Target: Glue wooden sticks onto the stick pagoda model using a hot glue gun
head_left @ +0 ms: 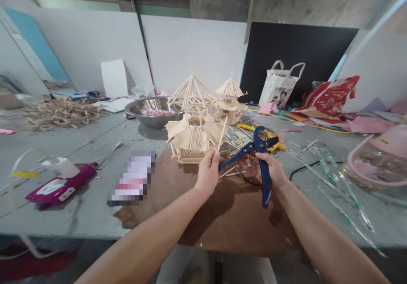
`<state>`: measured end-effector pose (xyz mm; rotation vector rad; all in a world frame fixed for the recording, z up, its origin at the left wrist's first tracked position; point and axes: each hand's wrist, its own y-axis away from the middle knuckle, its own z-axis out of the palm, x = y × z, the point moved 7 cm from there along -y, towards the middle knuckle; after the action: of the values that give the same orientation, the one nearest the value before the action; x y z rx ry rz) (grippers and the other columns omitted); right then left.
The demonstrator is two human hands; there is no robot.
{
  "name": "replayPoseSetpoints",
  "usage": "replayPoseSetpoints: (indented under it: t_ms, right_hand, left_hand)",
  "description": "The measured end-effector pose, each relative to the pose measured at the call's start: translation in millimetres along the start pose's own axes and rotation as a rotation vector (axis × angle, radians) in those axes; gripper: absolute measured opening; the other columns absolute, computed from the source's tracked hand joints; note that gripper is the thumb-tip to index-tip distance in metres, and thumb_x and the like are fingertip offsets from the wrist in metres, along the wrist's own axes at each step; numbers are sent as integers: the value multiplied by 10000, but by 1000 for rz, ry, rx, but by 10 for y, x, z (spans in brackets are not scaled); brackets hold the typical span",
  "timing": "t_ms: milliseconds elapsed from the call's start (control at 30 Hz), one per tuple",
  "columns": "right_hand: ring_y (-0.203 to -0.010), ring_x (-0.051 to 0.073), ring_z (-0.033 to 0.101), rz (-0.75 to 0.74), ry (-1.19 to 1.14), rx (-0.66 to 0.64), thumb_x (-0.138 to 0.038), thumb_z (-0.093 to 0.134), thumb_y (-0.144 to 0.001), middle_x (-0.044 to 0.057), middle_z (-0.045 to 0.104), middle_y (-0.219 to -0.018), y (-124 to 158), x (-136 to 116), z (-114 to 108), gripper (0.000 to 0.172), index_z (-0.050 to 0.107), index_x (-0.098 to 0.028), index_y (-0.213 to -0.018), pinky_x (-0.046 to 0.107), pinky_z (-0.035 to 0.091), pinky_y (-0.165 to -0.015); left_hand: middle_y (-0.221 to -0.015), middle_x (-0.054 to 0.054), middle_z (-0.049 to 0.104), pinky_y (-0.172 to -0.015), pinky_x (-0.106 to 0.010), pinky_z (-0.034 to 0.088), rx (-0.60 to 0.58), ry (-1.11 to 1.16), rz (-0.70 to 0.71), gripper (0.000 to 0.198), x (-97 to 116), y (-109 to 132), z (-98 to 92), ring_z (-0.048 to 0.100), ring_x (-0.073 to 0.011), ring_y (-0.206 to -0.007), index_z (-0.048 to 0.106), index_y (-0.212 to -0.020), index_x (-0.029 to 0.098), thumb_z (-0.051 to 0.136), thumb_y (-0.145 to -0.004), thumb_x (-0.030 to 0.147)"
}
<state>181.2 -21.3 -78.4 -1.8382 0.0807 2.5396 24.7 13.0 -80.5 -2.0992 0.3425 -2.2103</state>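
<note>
My left hand [208, 171] is closed with a thin wooden stick [223, 133] pinched in it, pointing up. The end of one blue handle of a pipe cutter [260, 161] meets the same hand; whether the fingers grip it too is hard to tell. My right hand [270, 169] is closed around the cutter's other handle, and the two handles are spread apart. Just behind my left hand stands a pavilion model [192, 137] made of sticks, with an open-framed upper roof. A smaller stick pavilion [230, 99] with a filled roof stands behind it.
Brown board [235, 216] lies under my hands. A steel bowl [146, 118], a blurred-out phone [135, 176] and a magenta glue-gun-like device [63, 186] are leftward. Beyond lies a stick pile [63, 112]. Plastic wrappers [340, 182], a yellow-handled tool [277, 146] and a pink-lidded container [381, 161] are rightward.
</note>
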Motion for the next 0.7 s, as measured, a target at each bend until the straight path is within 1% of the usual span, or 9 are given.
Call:
replayPoseSetpoints:
  t_ms: [67,167,233,300,400,467,500,600,700]
  right_hand:
    - [-643,222,583,-19,4,-68,-390,409,-613,65,609,-624,35,6,86,317,570,-210,-819,302,404,-473]
    - [-710,234,584,-90,23,-143,-394,379,-608,71,612,-683,99,-49,176,370,562,-216,-876,343,424,-550]
    - [-751,245,579,-184,72,-126,-412,381,-614,77,605,-708,139,-138,155,381,557,-207,-883,363,428,-597]
    - [-794,250,566,-332,172,-43,-423,409,-636,75,599,-738,177,-266,56,355,546,-206,-881,374,427,-658]
    - [-798,225,544,-525,467,192,-397,516,-655,48,583,-785,210,-416,-159,284,512,-224,-880,353,415,-716]
    - [-709,200,531,-545,767,324,-398,556,-646,30,565,-734,178,-423,-234,279,506,-225,-859,333,413,-678]
    - [-672,193,522,-529,925,354,-407,555,-645,26,558,-709,145,-401,-233,281,510,-221,-851,329,409,-654]
    - [-697,207,533,-503,1278,300,-389,543,-639,49,584,-765,53,-291,-101,317,529,-207,-898,328,403,-638]
    - [-775,218,549,-545,1374,172,-331,541,-631,69,600,-870,38,-203,80,347,533,-201,-953,317,411,-662]
  left_hand:
    - [-526,50,425,-420,-192,325,2,-73,71,298,52,6,-3,379,-66,-436,430,-615,177,418,-777,426]
    - [-536,35,434,-497,-204,351,-47,-181,174,298,139,27,49,413,-85,-509,429,-594,177,401,-792,398]
    - [-542,29,443,-530,-208,357,-92,-233,221,295,188,36,85,429,-93,-539,439,-594,176,391,-802,380]
    - [-560,27,459,-561,-210,357,-100,-270,269,280,242,36,75,436,-94,-561,454,-609,175,388,-808,361]
    - [-559,32,445,-572,-207,341,-69,-316,337,272,323,38,9,419,-88,-557,445,-597,174,392,-811,334]
    - [-536,39,411,-556,-205,330,-74,-329,362,280,356,47,-14,394,-84,-531,420,-579,175,386,-813,326]
    - [-529,41,399,-550,-205,327,-84,-330,371,283,366,54,-14,385,-83,-523,413,-577,176,380,-815,325]
    - [-529,39,400,-551,-206,327,-102,-340,384,281,376,71,-7,382,-85,-528,415,-588,176,370,-819,329]
    - [-519,38,403,-537,-207,321,-128,-369,375,279,354,75,8,384,-85,-520,439,-601,173,378,-817,339]
